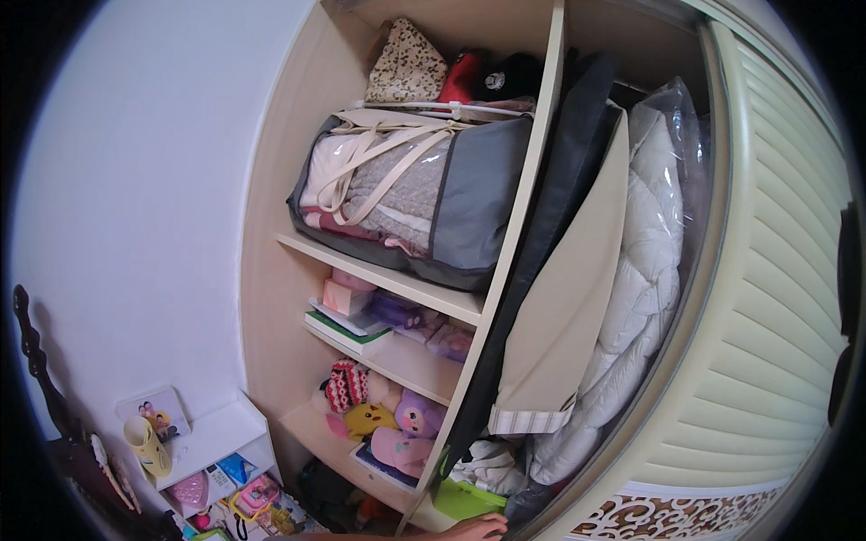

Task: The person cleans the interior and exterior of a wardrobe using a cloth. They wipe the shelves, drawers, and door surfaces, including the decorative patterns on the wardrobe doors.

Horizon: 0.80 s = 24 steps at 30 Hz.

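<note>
My left hand (479, 527) reaches in from the bottom edge, its forearm lying along the frame's lower rim. The fingers are bent just below a bright green bin (467, 502) on the wardrobe floor. Whether they touch or hold anything is not clear. White crumpled cloth (488, 466) sits in or behind the bin. Above it hang beige trousers (565, 297), a dark garment (541, 250) and a white quilted down coat (639, 270) under clear plastic. My right hand is out of view.
Left of the divider, a grey storage bag (484, 196) fills the upper shelf; books (348, 330), boxes and plush toys (369, 420) lie below. A slatted sliding door (778, 270) covers the right side. A small white shelf unit (223, 429) stands by the wall.
</note>
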Each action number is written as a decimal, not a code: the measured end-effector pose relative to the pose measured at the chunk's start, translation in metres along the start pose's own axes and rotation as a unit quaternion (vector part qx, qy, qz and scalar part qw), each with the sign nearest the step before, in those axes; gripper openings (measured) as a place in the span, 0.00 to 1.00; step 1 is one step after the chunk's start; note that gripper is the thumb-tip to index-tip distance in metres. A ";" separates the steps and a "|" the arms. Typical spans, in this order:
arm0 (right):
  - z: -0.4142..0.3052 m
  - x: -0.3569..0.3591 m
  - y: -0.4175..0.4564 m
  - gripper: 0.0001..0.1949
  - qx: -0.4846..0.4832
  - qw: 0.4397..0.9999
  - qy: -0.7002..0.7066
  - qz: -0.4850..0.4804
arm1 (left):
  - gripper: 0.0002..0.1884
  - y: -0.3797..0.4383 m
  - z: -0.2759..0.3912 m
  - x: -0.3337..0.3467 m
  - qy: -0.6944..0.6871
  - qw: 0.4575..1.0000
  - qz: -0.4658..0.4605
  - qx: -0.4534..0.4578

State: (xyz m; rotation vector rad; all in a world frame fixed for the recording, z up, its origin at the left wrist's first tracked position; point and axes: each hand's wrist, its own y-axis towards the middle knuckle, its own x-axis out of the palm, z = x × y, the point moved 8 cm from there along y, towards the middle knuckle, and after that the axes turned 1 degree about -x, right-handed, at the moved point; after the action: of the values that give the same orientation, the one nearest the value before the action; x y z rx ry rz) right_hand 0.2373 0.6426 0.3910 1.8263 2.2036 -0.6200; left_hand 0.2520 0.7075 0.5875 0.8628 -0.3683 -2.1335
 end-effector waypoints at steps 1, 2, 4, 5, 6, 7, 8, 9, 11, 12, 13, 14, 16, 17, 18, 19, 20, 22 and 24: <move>0.003 -0.007 -0.004 0.15 -0.002 1.000 -0.001 0.014 | 0.24 -0.004 -0.006 0.004 -0.030 0.999 -0.024 -0.019; -0.002 -0.007 -0.003 0.15 -0.015 1.000 0.000 0.021 | 0.28 -0.012 -0.018 0.006 -0.020 0.998 -0.049 -0.021; -0.008 -0.024 -0.010 0.15 -0.039 0.997 -0.015 0.059 | 0.31 -0.023 -0.058 0.026 0.016 0.994 -0.109 0.012; -0.013 -0.028 -0.010 0.14 -0.061 0.995 -0.027 0.072 | 0.31 -0.033 -0.075 0.030 0.052 0.989 -0.137 0.027; -0.023 -0.040 -0.017 0.14 -0.087 0.991 -0.045 0.095 | 0.33 -0.037 -0.072 0.025 0.066 0.989 -0.129 -0.006; -0.047 -0.053 -0.028 0.14 -0.125 0.983 -0.075 0.116 | 0.35 -0.043 -0.046 0.015 0.076 0.989 -0.123 -0.039; -0.078 -0.060 -0.043 0.13 -0.159 0.973 -0.107 0.127 | 0.37 -0.050 -0.015 0.004 0.086 0.987 -0.116 -0.073; -0.114 -0.064 -0.054 0.13 -0.200 0.961 -0.140 0.131 | 0.36 -0.051 -0.008 -0.004 0.078 0.987 -0.113 -0.086; -0.160 -0.066 -0.068 0.11 -0.284 0.926 -0.206 0.140 | 0.35 -0.052 -0.005 -0.012 0.070 0.988 -0.107 -0.088; -0.143 -0.069 -0.058 0.12 -0.190 0.974 0.073 0.097 | 0.35 -0.051 -0.004 -0.011 0.063 0.989 -0.108 -0.084; -0.125 -0.059 -0.048 0.12 -0.080 0.934 0.347 0.046 | 0.35 -0.049 -0.005 -0.010 0.055 0.989 -0.107 -0.080; -0.113 -0.041 -0.046 0.13 0.038 0.808 0.589 -0.009 | 0.34 -0.047 -0.005 -0.010 0.048 0.990 -0.105 -0.077; -0.109 -0.039 -0.047 0.13 0.017 0.837 0.547 0.008 | 0.33 -0.051 -0.007 -0.016 0.032 0.991 -0.098 -0.082; -0.107 -0.038 -0.047 0.14 0.006 0.851 0.526 0.018 | 0.33 -0.051 -0.008 -0.018 0.026 0.992 -0.095 -0.085; -0.105 -0.035 -0.046 0.14 0.020 0.887 0.461 0.026 | 0.32 -0.054 -0.009 -0.023 0.021 0.992 -0.090 -0.087; -0.103 -0.033 -0.044 0.15 0.034 0.918 0.394 0.035 | 0.32 -0.056 -0.010 -0.027 0.014 0.992 -0.086 -0.089; -0.101 -0.031 -0.042 0.15 0.049 0.944 0.325 0.044 | 0.32 -0.059 -0.010 -0.029 0.007 0.992 -0.084 -0.091; -0.074 -0.024 -0.029 0.16 0.019 0.962 0.266 0.059 | 0.31 -0.062 -0.007 -0.035 -0.012 0.993 -0.080 -0.083; -0.031 -0.024 -0.015 0.17 0.005 0.969 0.225 0.098 | 0.30 -0.063 -0.005 -0.036 -0.035 0.994 -0.079 -0.072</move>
State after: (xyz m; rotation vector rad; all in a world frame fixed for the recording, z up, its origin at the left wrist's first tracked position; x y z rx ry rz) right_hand 0.2304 0.6329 0.4313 2.3407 2.2283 -0.1887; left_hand 0.2366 0.7758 0.5684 0.7564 -0.1824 -2.3095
